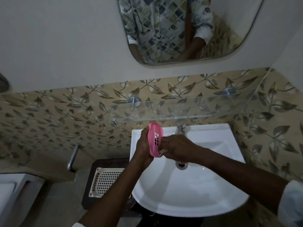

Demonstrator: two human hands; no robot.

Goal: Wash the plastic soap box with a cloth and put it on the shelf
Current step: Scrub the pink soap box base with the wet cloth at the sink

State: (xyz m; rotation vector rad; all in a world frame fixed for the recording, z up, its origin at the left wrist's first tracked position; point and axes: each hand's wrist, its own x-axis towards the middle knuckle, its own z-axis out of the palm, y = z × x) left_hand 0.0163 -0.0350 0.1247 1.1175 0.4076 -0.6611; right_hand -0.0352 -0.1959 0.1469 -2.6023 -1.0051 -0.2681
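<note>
Left hand (142, 145) gripping pink soap box (154, 136), right hand (177, 149) pinching cloth (162, 151) at its edge, above sink (188, 194)

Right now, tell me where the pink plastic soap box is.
Head view, about centre: the pink plastic soap box stands on edge in the left hand over the back-left corner of the white sink, just below the clear glass shelf.

Gripping the pink soap box (155, 138) with the left hand (143, 145), curled round its back. Pinching a bit of cloth (162, 151) against it with the right hand (178, 149), knuckles up.
</note>
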